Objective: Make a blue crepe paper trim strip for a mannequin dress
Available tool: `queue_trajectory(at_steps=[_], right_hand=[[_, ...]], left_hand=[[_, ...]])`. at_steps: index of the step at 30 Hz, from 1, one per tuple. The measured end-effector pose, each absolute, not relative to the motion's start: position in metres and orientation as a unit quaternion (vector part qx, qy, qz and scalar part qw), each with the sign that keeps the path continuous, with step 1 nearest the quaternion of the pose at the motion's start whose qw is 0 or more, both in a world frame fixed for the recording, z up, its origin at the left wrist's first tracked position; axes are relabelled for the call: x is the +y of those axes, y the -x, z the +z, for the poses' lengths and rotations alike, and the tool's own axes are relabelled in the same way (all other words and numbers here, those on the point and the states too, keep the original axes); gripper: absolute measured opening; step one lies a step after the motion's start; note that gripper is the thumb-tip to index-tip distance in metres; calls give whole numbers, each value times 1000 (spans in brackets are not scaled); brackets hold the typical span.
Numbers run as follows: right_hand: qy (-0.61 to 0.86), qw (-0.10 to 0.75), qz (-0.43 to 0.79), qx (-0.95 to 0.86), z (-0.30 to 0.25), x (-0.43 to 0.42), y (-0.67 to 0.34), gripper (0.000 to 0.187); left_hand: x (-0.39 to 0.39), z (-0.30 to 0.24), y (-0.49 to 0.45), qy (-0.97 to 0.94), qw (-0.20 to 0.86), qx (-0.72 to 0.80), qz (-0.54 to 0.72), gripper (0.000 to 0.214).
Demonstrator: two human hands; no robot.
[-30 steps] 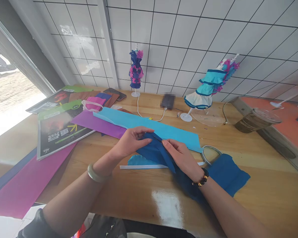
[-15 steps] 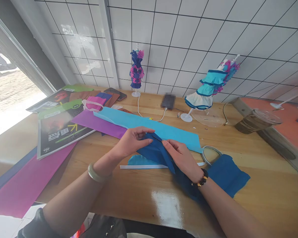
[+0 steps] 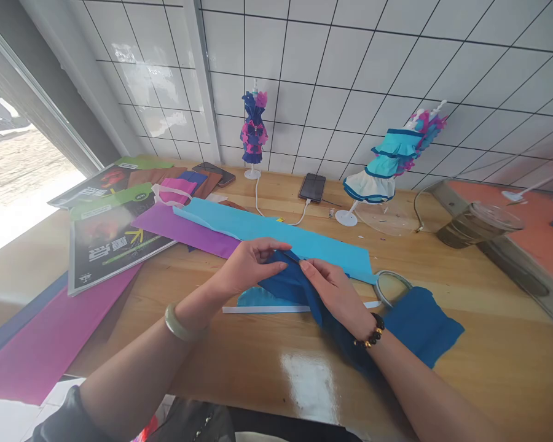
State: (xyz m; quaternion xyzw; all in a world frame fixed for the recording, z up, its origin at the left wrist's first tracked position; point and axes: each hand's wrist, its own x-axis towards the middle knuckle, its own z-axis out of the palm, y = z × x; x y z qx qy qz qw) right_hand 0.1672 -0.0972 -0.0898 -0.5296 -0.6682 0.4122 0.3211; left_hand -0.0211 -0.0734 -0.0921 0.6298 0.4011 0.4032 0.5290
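A dark blue sheet [image 3: 287,279] of thin cloth or crepe paper is held up over the middle of the table. My right hand [image 3: 328,283] pinches its folded upper edge between thumb and forefinger. At the sheet's left end, my left hand [image 3: 252,265] has its fingers behind the edge and its thumb in front. The rest of the sheet droops under my right forearm. Beneath my hands lie a crumpled light blue piece [image 3: 262,297] and a narrow white strip [image 3: 262,310]. A long light blue sheet [image 3: 276,232] lies just beyond them.
Two small dress forms, one in navy and pink [image 3: 253,132], one in tiered turquoise [image 3: 387,162], stand by the tiled wall. A phone [image 3: 312,188] on a cable lies between them. Magazines [image 3: 115,239] and purple sheets are left; a tape ring [image 3: 391,288] and a lidded cup [image 3: 477,226] right.
My left hand has shifted very slightly to the right along the dark blue sheet's edge. My right hand keeps its pinch, and the table items stay put.
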Motion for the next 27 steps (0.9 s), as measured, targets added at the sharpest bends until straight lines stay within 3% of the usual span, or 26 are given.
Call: queue_trajectory(at_steps=[27], right_hand=[[540,299,421,-664,-91,-97,-168,43]], left_hand=[[-70,-93,25,-626,532,397,410,40]])
